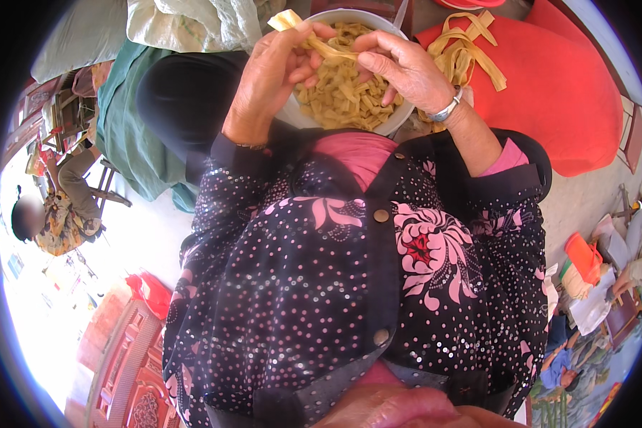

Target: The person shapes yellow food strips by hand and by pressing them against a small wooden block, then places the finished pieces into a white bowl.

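Above a large white bowl [402, 120], both my hands hold a long yellow strip [331, 51] that looks like tofu skin. My left hand [269, 70] is closed around it, and a wider pale end sticks out past the fingers at upper left. The other end is pinched by my right hand [405, 65], thumb against fingers; a silver bracelet circles that wrist. Many short, knotted-looking yellow pieces [346, 98] fill the bowl beneath. Just right of it, several loose long strips [466, 51] lie across a red cloth [567, 96].
A white woven sack [192, 25] is at the upper left, with green cloth [132, 132] below it. A thin pale handle [401, 13] rises at the bowl's far edge. Another person [71, 207] sits at far left. Papers and an orange item [583, 258] crowd the right.
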Motion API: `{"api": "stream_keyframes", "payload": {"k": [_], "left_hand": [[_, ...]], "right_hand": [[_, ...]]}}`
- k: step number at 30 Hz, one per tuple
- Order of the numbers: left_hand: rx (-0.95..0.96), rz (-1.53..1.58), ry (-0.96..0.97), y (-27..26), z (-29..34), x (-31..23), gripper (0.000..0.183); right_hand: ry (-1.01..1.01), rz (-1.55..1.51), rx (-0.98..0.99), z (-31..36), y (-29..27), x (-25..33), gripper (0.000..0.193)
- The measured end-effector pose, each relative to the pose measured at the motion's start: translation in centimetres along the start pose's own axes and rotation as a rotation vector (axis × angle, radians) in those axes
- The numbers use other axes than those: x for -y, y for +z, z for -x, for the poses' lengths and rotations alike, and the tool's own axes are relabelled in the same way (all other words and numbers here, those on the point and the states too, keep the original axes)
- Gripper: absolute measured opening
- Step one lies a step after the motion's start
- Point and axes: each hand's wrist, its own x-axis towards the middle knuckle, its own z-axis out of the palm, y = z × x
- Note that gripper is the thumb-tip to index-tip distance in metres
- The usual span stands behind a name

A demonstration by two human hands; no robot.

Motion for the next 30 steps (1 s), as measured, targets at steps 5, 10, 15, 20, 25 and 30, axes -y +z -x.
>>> {"api": "stream_keyframes", "payload": {"k": [5,10,15,20,25,30], "left_hand": [[0.061,0.071,0.017,0.4,0.2,0.0,0.036],[0.068,0.117,-0.048,1.0,0.2,0.0,0.040],[-0.015,-0.070,-0.056,1.5,0.0,0.5,0.040],[-0.048,-0.075,-0.045,1.3,-0.2,0.6,0.025],[-0.044,0.053,-0.016,1.1,-0.2,0.7,0.019],[-0.088,0.182,0.098,0.3,-0.1,-0.3,0.016]], "right_hand": [[0.090,-0.029,0.103,0.1,-0.1,0.3,0.026],[0.026,0.130,0.013,0.3,-0.1,0.1,0.023],[-0.096,0.352,-0.055,0.1,0.0,-1.3,0.021],[0.045,0.212,0.013,0.5,0.2,-0.2,0.025],[-0.009,0.268,0.075,0.4,-0.2,0.4,0.029],[-0.252,0.392,-0.014,0.5,-1.1,1.6,0.032]]}}
